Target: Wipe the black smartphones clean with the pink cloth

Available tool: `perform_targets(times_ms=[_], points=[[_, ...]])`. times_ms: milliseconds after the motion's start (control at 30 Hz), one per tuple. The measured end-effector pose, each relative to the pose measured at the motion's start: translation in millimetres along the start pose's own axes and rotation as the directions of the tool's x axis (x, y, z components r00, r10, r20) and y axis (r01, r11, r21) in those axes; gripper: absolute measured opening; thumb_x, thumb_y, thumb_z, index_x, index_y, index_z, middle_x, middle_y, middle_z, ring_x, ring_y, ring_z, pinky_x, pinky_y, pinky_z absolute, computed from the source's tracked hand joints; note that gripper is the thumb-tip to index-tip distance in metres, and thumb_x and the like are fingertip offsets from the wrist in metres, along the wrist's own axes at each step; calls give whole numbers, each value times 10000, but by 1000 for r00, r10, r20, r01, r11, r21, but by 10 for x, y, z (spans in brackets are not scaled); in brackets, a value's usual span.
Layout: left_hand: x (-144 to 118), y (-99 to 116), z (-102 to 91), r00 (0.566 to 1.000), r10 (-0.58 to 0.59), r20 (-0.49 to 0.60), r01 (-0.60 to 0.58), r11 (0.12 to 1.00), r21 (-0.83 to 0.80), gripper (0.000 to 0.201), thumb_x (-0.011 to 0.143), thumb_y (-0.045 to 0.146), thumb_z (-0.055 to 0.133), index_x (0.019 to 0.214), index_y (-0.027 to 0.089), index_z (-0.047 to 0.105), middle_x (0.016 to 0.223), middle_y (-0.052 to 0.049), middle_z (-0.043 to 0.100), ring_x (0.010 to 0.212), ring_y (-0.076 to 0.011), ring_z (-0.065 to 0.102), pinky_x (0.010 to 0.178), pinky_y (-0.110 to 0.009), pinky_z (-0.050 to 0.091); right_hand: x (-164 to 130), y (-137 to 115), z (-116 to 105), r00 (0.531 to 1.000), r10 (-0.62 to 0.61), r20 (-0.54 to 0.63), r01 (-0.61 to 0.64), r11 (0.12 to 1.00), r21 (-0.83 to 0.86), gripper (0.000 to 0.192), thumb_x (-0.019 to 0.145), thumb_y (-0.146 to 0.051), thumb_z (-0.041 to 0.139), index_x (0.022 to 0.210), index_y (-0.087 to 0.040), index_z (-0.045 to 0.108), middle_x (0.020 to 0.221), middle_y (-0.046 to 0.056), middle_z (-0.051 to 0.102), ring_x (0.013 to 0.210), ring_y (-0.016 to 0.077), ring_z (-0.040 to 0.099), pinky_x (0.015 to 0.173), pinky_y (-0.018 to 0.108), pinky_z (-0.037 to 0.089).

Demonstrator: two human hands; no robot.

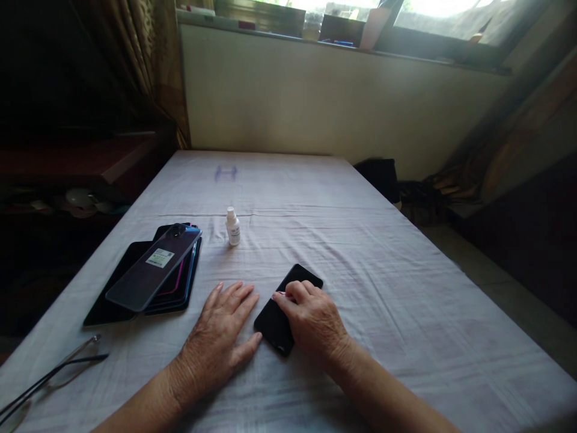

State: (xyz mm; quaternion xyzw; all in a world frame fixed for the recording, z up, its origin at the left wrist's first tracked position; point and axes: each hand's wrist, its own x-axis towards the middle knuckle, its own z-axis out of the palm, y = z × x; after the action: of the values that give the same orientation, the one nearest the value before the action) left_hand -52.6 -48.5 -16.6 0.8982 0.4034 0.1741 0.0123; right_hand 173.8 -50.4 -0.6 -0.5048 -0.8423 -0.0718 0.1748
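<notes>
My right hand [313, 322] presses fingertips on the black phone [282, 316], my left hand [220, 337] flat, holding nothing, beside its edge, bare cloth [406, 288] rightward.

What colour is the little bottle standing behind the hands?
White, cap and body alike: the small bottle stands on the pale cloth, seen clearly in the head view.

Black phone [283, 313] on a pale lilac-white cloth [360, 240]; white bottle [233, 227]; far-left curtain [148, 54] brownish, perhaps patterned.

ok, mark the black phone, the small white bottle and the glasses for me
black phone [301, 279]: head view, bare upper end.
small white bottle [233, 229]: head view, body.
glasses [67, 365]: head view, dark temple arm.
</notes>
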Motion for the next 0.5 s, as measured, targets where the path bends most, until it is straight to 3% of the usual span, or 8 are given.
perform_targets(times_ms=[200,400,500], points=[[-3,8,20,1000,-2,-28,1,1000,-18,510,859,315,577,1351,190,530,1405,-113,573,1336,-307,474,1170,-543,268,44,77,-8,998,55,18,-54,998,-23,206,903,-149,626,1049,-254,726,910,51,643,807,189,543,682,304,405],[3,15,-1,1000,7,-14,-7,1000,2,513,869,316,576,1363,189,519,1405,-116,575,1335,-303,478,1164,-540,274,22,-27,-42,999,-17,44,16,1000,25,189,892,-174,648,1056,-240,716,921,51,654,780,192,532,672,306,396],[4,15,-11,1000,-2,0,2,1000,-9,508,870,319,575,1360,196,524,1408,-113,574,1335,-303,478,1167,-538,269,18,-31,-37,1000,6,23,-7,999,33,183,899,-164,637,1045,-238,719,913,53,653,792,193,532,678,300,394]])
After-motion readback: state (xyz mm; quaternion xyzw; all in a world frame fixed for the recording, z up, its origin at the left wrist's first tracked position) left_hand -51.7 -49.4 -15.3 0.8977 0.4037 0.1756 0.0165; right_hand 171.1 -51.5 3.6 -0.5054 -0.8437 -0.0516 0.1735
